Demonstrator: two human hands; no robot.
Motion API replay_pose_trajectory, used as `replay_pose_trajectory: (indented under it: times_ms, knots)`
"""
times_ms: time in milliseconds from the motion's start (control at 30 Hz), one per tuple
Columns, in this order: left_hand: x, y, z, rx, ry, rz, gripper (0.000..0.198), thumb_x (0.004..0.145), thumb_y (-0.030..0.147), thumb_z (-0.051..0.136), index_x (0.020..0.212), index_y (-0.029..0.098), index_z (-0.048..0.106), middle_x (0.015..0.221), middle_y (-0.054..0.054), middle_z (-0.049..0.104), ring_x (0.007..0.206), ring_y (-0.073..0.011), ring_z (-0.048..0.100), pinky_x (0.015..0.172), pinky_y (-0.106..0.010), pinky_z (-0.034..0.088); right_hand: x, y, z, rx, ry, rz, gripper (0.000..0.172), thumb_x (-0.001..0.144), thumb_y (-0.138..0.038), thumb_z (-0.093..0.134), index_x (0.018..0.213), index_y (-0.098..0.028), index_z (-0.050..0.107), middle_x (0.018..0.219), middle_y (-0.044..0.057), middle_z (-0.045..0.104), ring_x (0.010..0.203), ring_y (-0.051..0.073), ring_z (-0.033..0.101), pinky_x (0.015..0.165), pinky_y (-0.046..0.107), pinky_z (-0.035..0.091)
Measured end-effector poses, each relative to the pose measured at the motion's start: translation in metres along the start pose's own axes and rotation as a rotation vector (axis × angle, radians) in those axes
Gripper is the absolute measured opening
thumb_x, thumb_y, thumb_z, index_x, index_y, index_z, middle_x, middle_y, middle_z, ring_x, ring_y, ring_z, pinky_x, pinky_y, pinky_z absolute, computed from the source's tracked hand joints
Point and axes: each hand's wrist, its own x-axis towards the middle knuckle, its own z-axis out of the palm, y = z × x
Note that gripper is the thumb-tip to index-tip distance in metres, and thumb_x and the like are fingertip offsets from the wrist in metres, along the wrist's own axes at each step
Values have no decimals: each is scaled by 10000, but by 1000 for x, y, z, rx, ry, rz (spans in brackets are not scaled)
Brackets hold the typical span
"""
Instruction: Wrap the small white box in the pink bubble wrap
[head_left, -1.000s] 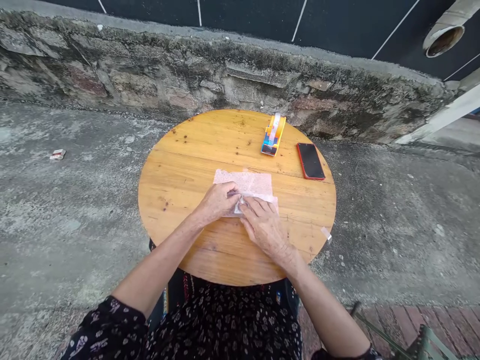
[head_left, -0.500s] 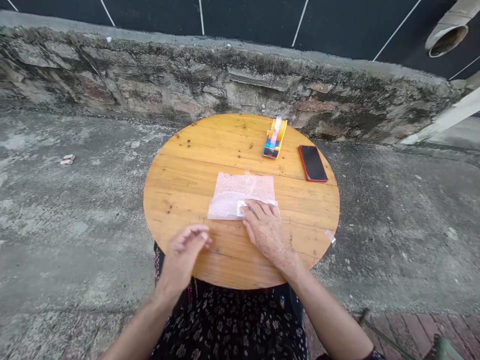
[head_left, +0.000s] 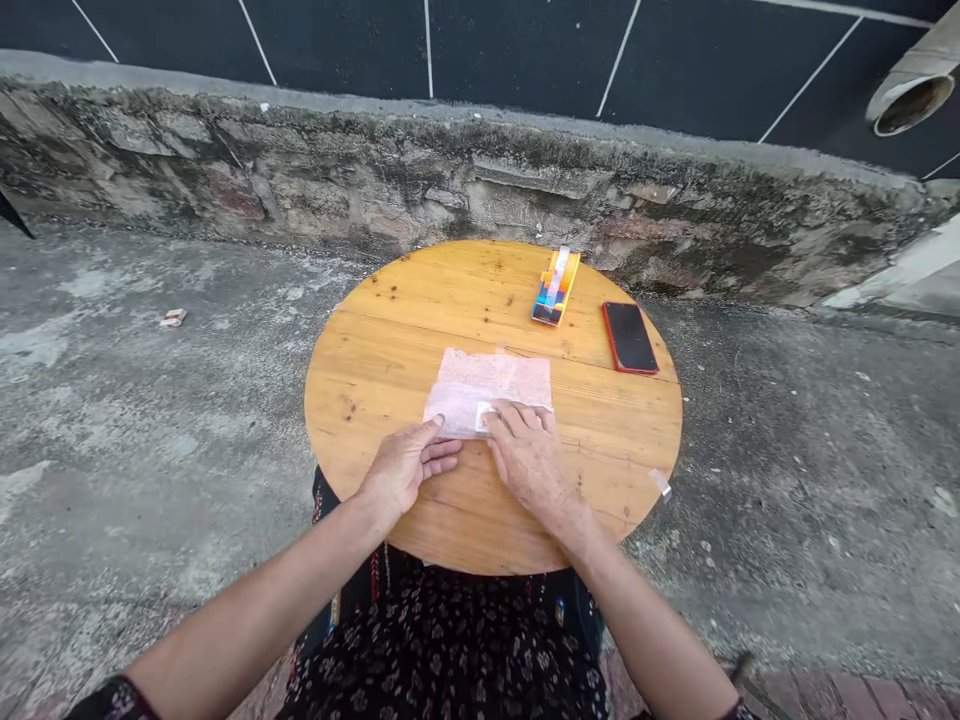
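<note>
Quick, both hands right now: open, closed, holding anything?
Left hand: open, fingertips at near-left corner of the bubble-wrap packet, gripping nothing.
Right hand: open, flat, pressing the packet's near edge.

The round wooden desk [head_left: 375, 370] carries a folded sheet of bubble wrap [head_left: 495, 385], its near edge under the fingers [head_left: 517, 415]. Beyond the fingers, to their right, lie an orange tape dispenser [head_left: 556, 288] and a red-edged phone [head_left: 630, 338]. A strip of tape [head_left: 660, 484] sticks to the rim, right of them.

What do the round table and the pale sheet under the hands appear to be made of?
Round table: wood with a smooth, warm-toned finish; plank seams, grain and knots show. Pale sheet: probably thin translucent plastic or bubble wrap; it looks dimpled, pinkish-white and folded flat.
</note>
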Motion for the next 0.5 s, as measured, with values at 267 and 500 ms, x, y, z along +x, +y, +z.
replay_pose_trajectory:
  times_ms: [267, 500]
  knots:
    - [13, 15, 8, 268, 52, -7, 147, 761, 222, 696, 795, 113, 603, 617, -23, 644, 453, -113, 594, 442, -234, 542, 0, 5, 1, 15, 26, -29, 262, 896, -115, 512, 1141, -195, 563, 1282, 91, 585, 1153, 249, 492, 985, 440, 318]
    - [21, 28, 18, 482, 36, -65, 129, 705, 182, 698, 743, 104, 603, 529, -2, 594, 382, -103, 516, 382, -239, 496, -1, 9, 5, 12, 49, -40, 272, 885, -111, 534, 1142, -194, 560, 1279, 80, 587, 1137, 243, 498, 990, 437, 312]
